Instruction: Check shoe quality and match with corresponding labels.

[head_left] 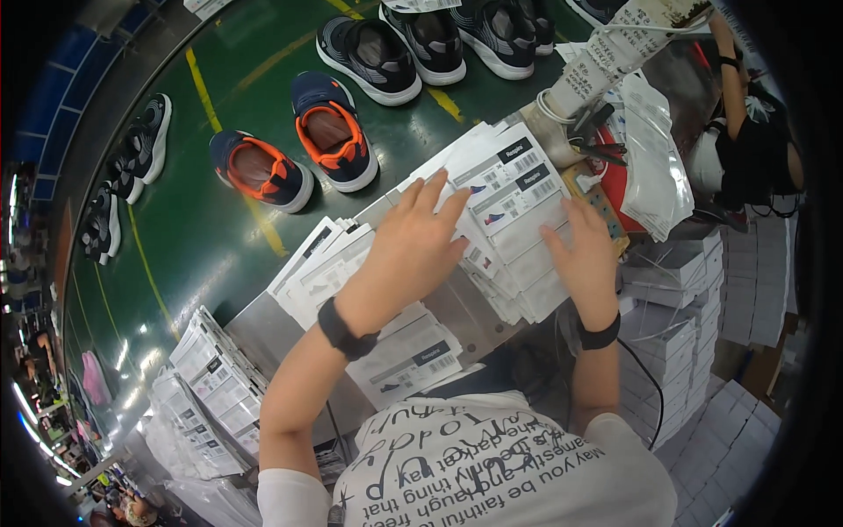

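Both hands, left & right, flat, open on label stack; steel bench, green conveyor w/ sneakers.

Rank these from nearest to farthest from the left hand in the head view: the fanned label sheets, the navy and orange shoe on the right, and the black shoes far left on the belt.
1. Fanned label sheets: directly under the left hand, touching it.
2. Navy and orange shoe: on the green belt, just beyond the hand, up and left.
3. Black shoes: far left edge of the belt, farthest.
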Demonstrator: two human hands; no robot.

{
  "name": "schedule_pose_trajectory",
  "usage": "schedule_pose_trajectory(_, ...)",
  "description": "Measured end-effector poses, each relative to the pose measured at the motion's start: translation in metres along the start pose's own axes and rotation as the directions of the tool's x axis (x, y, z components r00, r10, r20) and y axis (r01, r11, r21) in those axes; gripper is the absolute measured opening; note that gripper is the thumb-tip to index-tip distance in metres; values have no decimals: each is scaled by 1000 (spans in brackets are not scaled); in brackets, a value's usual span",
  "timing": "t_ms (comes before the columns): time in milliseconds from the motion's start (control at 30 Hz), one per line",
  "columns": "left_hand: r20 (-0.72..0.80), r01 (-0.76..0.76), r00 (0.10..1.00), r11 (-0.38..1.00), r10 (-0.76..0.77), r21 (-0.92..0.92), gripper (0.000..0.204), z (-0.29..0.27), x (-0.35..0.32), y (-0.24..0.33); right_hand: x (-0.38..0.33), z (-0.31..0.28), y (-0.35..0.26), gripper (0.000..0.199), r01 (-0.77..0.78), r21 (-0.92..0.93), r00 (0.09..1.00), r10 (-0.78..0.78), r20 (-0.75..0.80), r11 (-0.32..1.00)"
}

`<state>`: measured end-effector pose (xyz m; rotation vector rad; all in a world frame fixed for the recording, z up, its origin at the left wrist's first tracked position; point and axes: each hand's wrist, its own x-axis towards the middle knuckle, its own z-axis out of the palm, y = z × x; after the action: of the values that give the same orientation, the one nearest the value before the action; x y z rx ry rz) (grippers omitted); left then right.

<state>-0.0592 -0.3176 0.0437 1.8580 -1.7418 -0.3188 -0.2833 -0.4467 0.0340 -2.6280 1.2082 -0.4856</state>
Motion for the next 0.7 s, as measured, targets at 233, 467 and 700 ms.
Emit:
schedule_pose_trajectory(233,-95,121,987,986,-132,-111,62,39,25,4,-27,14,-15,69,94,-99,991,-84,99,991)
schedule_pose_trajectory(467,306,475,854,871,-421,-127,38,4,12,-8,-36,-1,-9,49,94,107,988,-106,108,990)
schedule_pose_trajectory(700,-46,311,937,884,-348,-349,19,0,-42,-12,-34,-12,26,27,-280,156,956,290,-44,947)
